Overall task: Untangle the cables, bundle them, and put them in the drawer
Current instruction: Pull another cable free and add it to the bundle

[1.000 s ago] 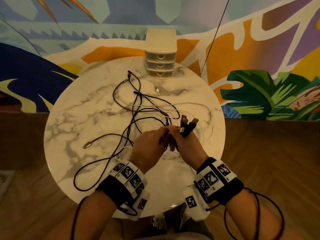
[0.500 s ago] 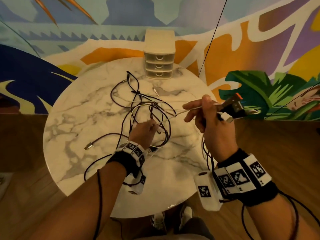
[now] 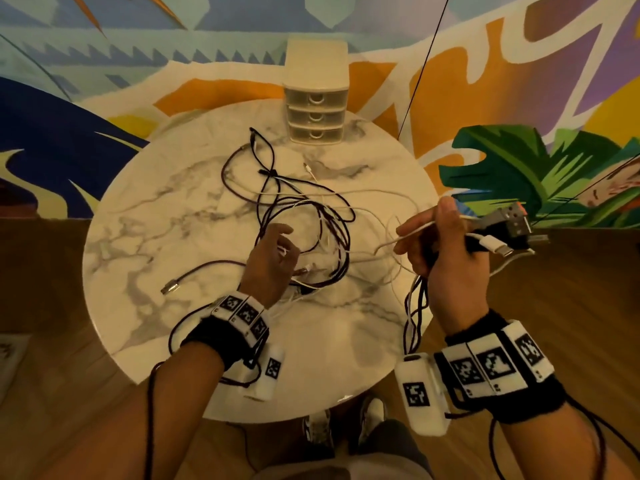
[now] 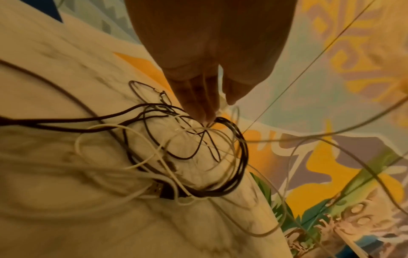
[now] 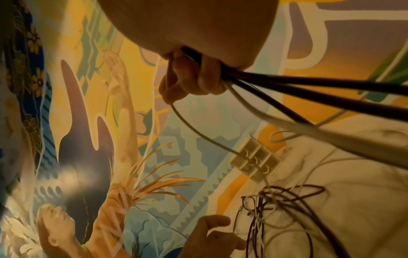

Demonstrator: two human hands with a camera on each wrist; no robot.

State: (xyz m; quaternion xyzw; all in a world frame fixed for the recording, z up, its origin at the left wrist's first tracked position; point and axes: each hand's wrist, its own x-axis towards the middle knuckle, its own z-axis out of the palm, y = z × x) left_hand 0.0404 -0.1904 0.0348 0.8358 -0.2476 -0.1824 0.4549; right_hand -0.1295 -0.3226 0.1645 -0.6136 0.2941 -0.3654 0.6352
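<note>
A tangle of dark and white cables (image 3: 311, 220) lies in the middle of the round marble table (image 3: 156, 237). My right hand (image 3: 426, 233) is raised at the table's right edge and grips several cable ends, whose USB plugs (image 3: 509, 226) stick out to the right. Its thumb and forefinger pinch a white cable (image 3: 412, 233) that runs left to the tangle. In the right wrist view, dark and white cables (image 5: 287, 83) leave my right hand's fist (image 5: 183, 76). My left hand (image 3: 277, 251) hovers over the tangle with loose fingers, and its fingertips (image 4: 205, 117) touch the strands. A small three-drawer unit (image 3: 316, 109), all drawers closed, stands at the table's far edge.
A dark cable with a metal plug (image 3: 171, 288) trails toward the table's left. More cable hangs below my right hand over the table edge (image 3: 414, 317). A painted wall stands behind the table, with wood floor around it and my shoes (image 3: 346, 424) beneath the near edge.
My right hand carried the plug ends up and to the right, away from my left hand. My left hand let go of the white cable and now spreads over the tangle.
</note>
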